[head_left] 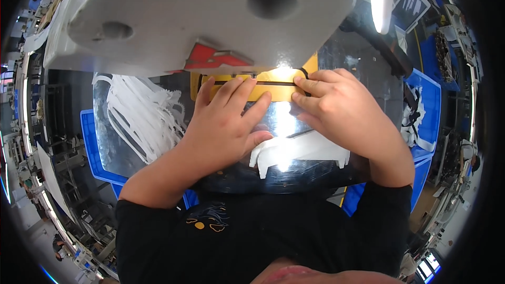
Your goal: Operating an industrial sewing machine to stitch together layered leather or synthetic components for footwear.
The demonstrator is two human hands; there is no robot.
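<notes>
Under the large grey machine head (173,10) with a red angular mark lies a yellow plate (279,93) with a dark slot along it. My left hand (226,121) rests its spread fingertips on the plate's left and middle part, thumb apart and lower down. My right hand (342,110) touches the plate's right end with extended fingertips. Whether a workpiece sits in the slot, I cannot tell. Below the plate, between my forearms, white flat pieces (300,150) lie on the shiny metal tabletop (273,181).
A bundle of long white strips (139,115) lies at the left. Blue bins (93,144) flank the table, with white material in the right bin (432,102). A black arm or rail (394,52) and a white lamp bar (381,0) stand at upper right.
</notes>
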